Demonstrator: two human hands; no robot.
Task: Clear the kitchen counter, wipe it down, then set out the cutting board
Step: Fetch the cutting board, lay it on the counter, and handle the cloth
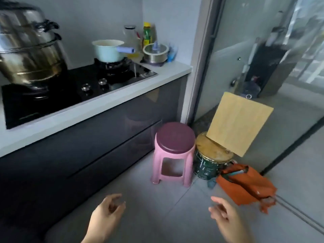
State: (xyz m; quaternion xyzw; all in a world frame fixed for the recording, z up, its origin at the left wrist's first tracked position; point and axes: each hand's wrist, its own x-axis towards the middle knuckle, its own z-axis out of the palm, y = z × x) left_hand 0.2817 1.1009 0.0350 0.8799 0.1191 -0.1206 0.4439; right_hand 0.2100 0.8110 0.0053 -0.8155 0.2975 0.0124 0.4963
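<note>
looking down past your hands, you are facing the far end of the kitchen counter [168,70], and by my reading you are standing nearer the last stretch of the job than its start. your left hand [108,213] and right hand [222,213] are hanging low over the floor, both empty, fingers loosely curled and apart, gripping nothing. the cutting board [239,123] is not yet on the counter: it is standing tilted on top of a paint-stained can [208,163], leaning toward the glass door [263,50], just beside the pink stool [175,137] and near an orange bag [245,183] lying on the floor. the pale strip of counter along the front edge is showing bare, but whether it is wiped i cannot tell, the picture being too soft for that. the far corner is holding a small lidded pot [155,52] and some bottles [147,35], while a tall steel steamer [29,50] and a pale blue saucepan [107,50] are sitting on the black hob [70,88], so clearing may not be complete. fetching the board is looking like the step left for you.
</note>
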